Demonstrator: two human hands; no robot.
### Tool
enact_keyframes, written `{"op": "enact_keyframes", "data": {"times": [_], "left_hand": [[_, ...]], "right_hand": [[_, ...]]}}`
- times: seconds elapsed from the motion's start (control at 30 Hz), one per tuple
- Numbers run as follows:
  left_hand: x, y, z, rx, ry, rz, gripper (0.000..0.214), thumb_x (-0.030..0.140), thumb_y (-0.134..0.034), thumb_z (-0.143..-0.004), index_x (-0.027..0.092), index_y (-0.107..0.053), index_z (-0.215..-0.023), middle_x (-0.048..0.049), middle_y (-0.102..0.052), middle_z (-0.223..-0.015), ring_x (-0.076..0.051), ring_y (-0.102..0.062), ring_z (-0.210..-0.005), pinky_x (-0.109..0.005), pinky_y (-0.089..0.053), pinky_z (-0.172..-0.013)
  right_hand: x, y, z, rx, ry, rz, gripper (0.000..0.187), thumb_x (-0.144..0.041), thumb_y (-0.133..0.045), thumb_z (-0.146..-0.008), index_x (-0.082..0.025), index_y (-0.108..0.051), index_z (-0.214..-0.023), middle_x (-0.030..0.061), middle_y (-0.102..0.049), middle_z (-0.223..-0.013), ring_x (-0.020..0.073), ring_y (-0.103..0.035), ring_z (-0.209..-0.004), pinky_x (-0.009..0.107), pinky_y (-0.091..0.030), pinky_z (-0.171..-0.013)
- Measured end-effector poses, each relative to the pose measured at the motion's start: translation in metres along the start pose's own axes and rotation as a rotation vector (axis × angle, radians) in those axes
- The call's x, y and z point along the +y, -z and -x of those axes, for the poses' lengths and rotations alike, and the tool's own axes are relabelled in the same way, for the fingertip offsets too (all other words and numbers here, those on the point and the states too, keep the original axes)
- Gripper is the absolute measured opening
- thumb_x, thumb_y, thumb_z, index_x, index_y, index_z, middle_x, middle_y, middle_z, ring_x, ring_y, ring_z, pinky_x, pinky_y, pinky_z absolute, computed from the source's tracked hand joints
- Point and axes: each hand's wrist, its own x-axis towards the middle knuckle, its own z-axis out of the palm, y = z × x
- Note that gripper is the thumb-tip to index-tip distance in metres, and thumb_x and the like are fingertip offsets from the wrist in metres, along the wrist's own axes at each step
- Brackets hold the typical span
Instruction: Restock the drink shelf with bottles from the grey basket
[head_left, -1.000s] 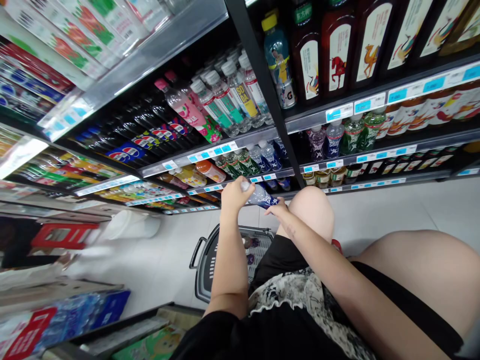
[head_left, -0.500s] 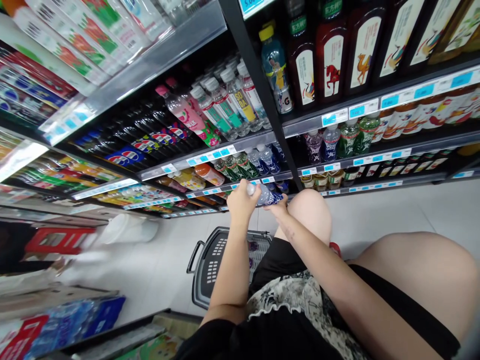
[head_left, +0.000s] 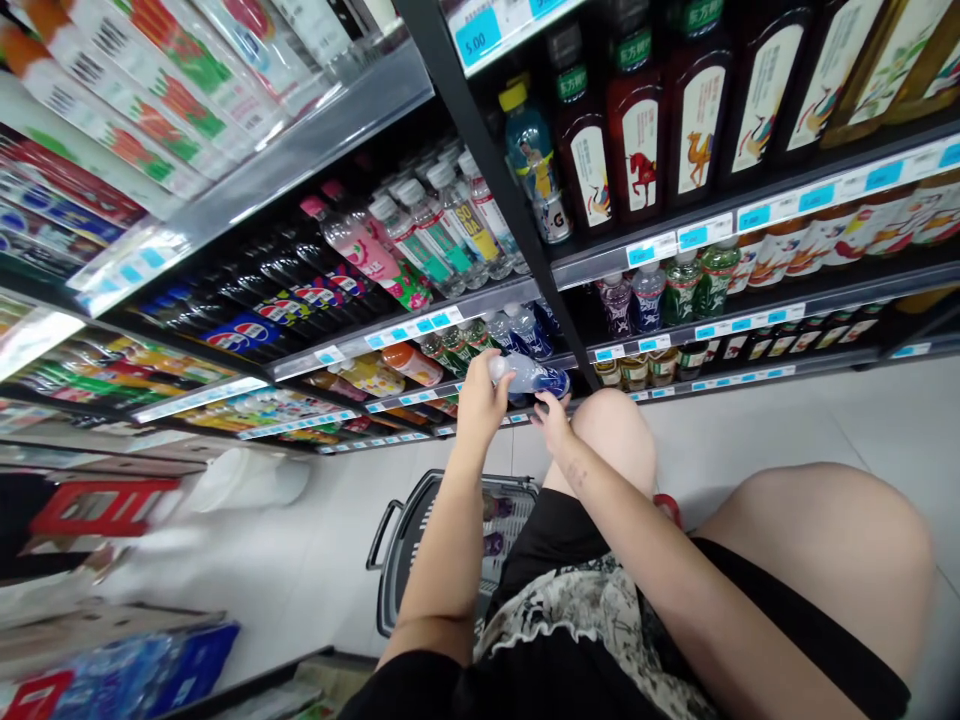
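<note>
Bottle, blue-labelled clear plastic, clasped by left hand
Right hand held loosely uncurled at base; grey plastic basket overlapped by left forearm.

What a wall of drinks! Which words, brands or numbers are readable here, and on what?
"5.00": upper price tag
"SODA": yellow-labelled clear bottle
"G": yellow-capped blue bottle
"东方树": green neck label on the red-horse bottle; anything further curves away
Too small or blurred: the blue-labelled bottle in the left hand, and most other price tags.
</note>
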Motion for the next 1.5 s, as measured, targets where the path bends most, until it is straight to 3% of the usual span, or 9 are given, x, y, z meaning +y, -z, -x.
{"op": "enact_keyframes", "data": {"times": [0.1,0.2,0.27,0.33,0.57,0.77,1.17,1.37,1.5], "left_hand": [[-0.012,-0.019,-0.010,0.025,-0.008,0.012,0.037,0.030,-0.057,-0.097,0.017,-0.049,-0.131,-0.0163,-0.060,-0.127,-0.027,-0.059,-0.121,-0.041,-0.049,-0.102],[-0.022,-0.045,-0.021,0.038,0.025,0.015,0.035,0.029,-0.056,-0.097,0.017,-0.050,-0.129,-0.0165,-0.060,-0.126,-0.027,-0.058,-0.121,-0.042,-0.047,-0.105],[-0.025,-0.062,-0.028,0.053,0.097,0.000,0.035,0.030,-0.056,-0.096,0.017,-0.050,-0.128,-0.0163,-0.060,-0.126,-0.027,-0.058,-0.121,-0.042,-0.046,-0.106],[-0.026,-0.076,-0.036,0.070,0.185,-0.029,0.035,0.030,-0.054,-0.097,0.017,-0.048,-0.129,-0.0163,-0.059,-0.129,-0.025,-0.057,-0.124,-0.040,-0.044,-0.109],[-0.023,-0.108,-0.067,0.128,0.310,-0.025,0.036,0.028,-0.051,-0.098,0.015,-0.047,-0.131,-0.0170,-0.057,-0.133,-0.023,-0.053,-0.129,-0.036,-0.041,-0.112],[-0.024,-0.130,-0.086,0.068,0.334,-0.026,0.036,0.025,-0.054,-0.096,0.014,-0.048,-0.131,-0.0173,-0.057,-0.130,-0.025,-0.055,-0.125,-0.037,-0.043,-0.108],[-0.013,-0.148,-0.090,-0.021,0.428,-0.159,0.038,0.033,-0.053,-0.099,0.016,-0.051,-0.133,-0.0171,-0.059,-0.129,-0.031,-0.058,-0.120,-0.041,-0.051,-0.096],[-0.003,-0.160,-0.098,0.018,0.483,-0.196,0.052,0.030,-0.048,-0.100,0.012,-0.037,-0.147,-0.0206,-0.057,-0.134,-0.032,-0.056,-0.125,-0.043,-0.052,-0.096],[-0.004,-0.166,-0.104,0.022,0.494,-0.215,0.043,0.030,-0.046,-0.101,0.011,-0.044,-0.140,-0.0200,-0.058,-0.132,-0.031,-0.056,-0.124,-0.041,-0.053,-0.095]], "right_hand": [[-0.014,-0.005,0.013,-0.191,-0.211,-0.055,0.077,-0.055,-0.057,-0.085,-0.033,-0.030,-0.153,0.0105,-0.050,-0.146,0.0244,-0.064,-0.112,0.036,-0.055,-0.080],[-0.022,-0.007,0.026,-0.615,-0.396,-0.024,0.070,-0.069,-0.053,-0.086,-0.024,-0.049,-0.139,0.0136,-0.063,-0.127,0.0274,-0.067,-0.105,0.043,-0.055,-0.083],[-0.023,-0.006,0.032,-0.797,-0.426,-0.005,0.065,-0.070,-0.057,-0.085,-0.022,-0.057,-0.127,0.0124,-0.068,-0.116,0.0279,-0.067,-0.103,0.046,-0.054,-0.087],[-0.022,-0.005,0.036,-0.851,-0.380,0.006,0.060,-0.065,-0.068,-0.081,-0.022,-0.059,-0.121,0.0102,-0.070,-0.109,0.0275,-0.068,-0.102,0.048,-0.054,-0.090],[-0.032,-0.008,0.039,-0.748,-0.177,0.078,0.078,-0.036,-0.090,-0.059,-0.031,-0.055,-0.129,0.0024,-0.070,-0.117,0.0225,-0.068,-0.104,0.043,-0.055,-0.093],[-0.035,-0.008,0.033,-0.654,-0.079,-0.009,0.076,-0.037,-0.088,-0.063,-0.030,-0.055,-0.131,0.0036,-0.069,-0.124,0.0215,-0.069,-0.106,0.037,-0.057,-0.093],[-0.032,-0.001,0.009,-0.602,-0.129,-0.016,0.061,-0.039,-0.090,-0.060,-0.021,-0.063,-0.111,0.0063,-0.073,-0.110,0.0218,-0.069,-0.106,0.034,-0.058,-0.091],[-0.035,0.001,0.009,-0.599,-0.164,-0.022,0.069,-0.034,-0.092,-0.057,-0.021,-0.061,-0.117,0.0051,-0.072,-0.115,0.0229,-0.067,-0.111,0.036,-0.054,-0.097],[-0.043,0.000,0.012,-0.559,-0.111,0.025,0.066,-0.036,-0.090,-0.064,-0.023,-0.061,-0.122,0.0062,-0.072,-0.113,0.0256,-0.067,-0.109,0.042,-0.055,-0.098]]}}
